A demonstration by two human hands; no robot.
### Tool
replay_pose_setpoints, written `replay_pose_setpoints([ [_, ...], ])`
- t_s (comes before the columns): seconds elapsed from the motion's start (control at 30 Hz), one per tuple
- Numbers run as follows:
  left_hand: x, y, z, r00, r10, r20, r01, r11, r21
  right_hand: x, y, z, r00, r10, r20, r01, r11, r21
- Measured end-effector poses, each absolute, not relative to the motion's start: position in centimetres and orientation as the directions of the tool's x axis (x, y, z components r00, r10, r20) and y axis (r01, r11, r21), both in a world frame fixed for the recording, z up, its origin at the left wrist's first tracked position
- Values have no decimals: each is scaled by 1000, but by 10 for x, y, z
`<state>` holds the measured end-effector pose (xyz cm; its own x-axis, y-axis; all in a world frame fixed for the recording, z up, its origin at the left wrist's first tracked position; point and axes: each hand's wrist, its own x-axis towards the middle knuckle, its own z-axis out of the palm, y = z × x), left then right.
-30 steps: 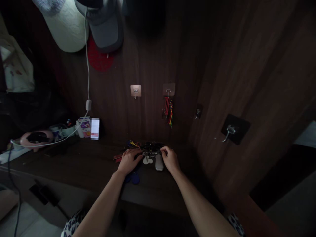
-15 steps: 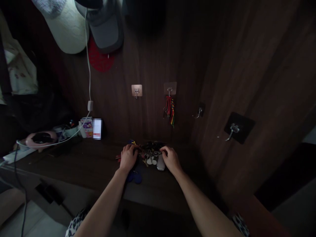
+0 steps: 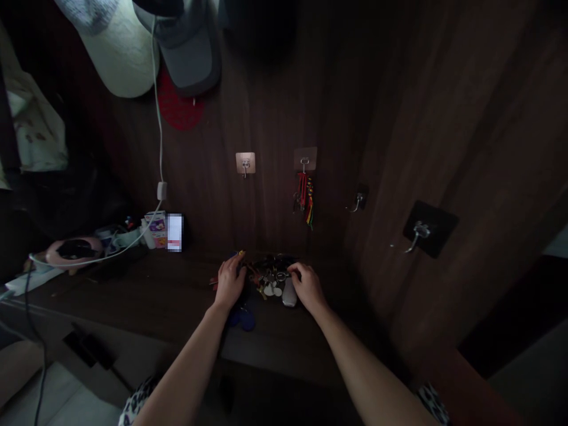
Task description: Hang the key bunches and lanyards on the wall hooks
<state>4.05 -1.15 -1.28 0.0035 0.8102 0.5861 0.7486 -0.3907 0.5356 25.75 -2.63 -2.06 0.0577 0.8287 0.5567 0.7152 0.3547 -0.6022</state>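
Note:
A bunch of keys [image 3: 270, 276] lies on the dark wooden shelf [image 3: 133, 302], with several rings, white round tags [image 3: 268, 290] and a grey fob [image 3: 289, 293]. My left hand [image 3: 229, 283] rests its fingertips on the left side of the bunch. My right hand [image 3: 308, 289] curls over the ring area at its right, just above the grey fob. Blue key tags [image 3: 242, 318] lie below my left hand, partly hidden by my wrist. Both hands seem to grip the bunch, though my fingers hide the exact hold.
Metal wall hooks [image 3: 245, 164] are stuck to the wooden wall [image 3: 270, 118] above the shelf. One holds a red-and-yellow tasselled keychain [image 3: 304, 198]. A white cable [image 3: 158, 136] runs down to clutter at the left, including a pink dish [image 3: 73, 249]. Caps [image 3: 119, 53] hang above.
My left hand has risen to a more upright pose at the left of the bunch. The keys have shifted slightly, and my right hand has barely moved.

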Motion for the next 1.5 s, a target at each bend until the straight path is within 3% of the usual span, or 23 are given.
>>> replay_pose_setpoints([
  [0.1, 37, -16, -9, -38, 772, 634, 641, -468, 608, 257, -28, -20, 72, 830, 553, 710, 347, -613],
  [0.33, 44, -27, -3, -24, 816, 577, 345, -535, 771, 252, -30, -15, 58, 787, 614, 651, 437, -621],
  [0.53, 51, -32, 1, -41, 875, 483, 191, -468, 863, 235, -40, -4, -22, 724, 690, 605, 559, -567],
  [0.67, 57, -37, 3, 22, 899, 438, 193, -434, 880, 225, -49, 0, -96, 688, 719, 596, 618, -513],
  [1.0, 61, -43, 6, 115, 839, 532, 409, -528, 745, 215, -54, 0, -182, 644, 743, 641, 651, -408],
  [1.23, 62, -38, 0, 123, 859, 496, 216, -511, 832, 213, -48, -3, -125, 711, 692, 529, 638, -560],
  [1.33, 62, -38, -2, 105, 879, 465, 94, -474, 875, 213, -43, -3, -18, 774, 633, 336, 602, -725],
  [1.5, 65, -40, -1, 301, 886, 352, 15, -374, 927, 215, -38, 0, 0, 877, 480, 18, 480, -877],
])
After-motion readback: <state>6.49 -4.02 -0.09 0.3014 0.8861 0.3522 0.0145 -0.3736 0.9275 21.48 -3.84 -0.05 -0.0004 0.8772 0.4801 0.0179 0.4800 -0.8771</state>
